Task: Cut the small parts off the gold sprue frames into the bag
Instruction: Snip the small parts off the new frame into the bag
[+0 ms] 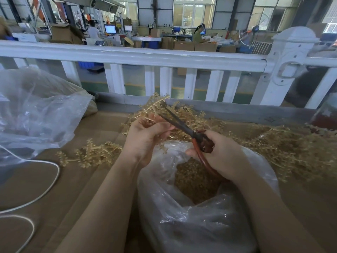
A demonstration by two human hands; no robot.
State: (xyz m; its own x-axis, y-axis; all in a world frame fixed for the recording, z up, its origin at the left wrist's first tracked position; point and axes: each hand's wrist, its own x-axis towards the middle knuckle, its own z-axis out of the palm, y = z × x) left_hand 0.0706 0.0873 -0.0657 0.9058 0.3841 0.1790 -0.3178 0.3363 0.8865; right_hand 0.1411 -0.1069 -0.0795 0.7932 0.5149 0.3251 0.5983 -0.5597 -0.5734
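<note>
Brown cardboard [94, 179] covers the bench, with the open plastic bag [182, 212] at its near edge. Just above the bag, the left hand [145, 136] grips a gold sprue frame [155, 106]. Beside it, the right hand [220, 154] clasps red-handled scissors [184, 128], blades touching the frame.

A white railing [164, 58] with square balusters and a capped post [290, 57] is running across the view. Beyond it, a workshop hall is showing a green floor [135, 88], stacked cardboard boxes [184, 45], lit monitors [110, 29] and workbenches. Daylight is entering through large grid windows [193, 11].
</note>
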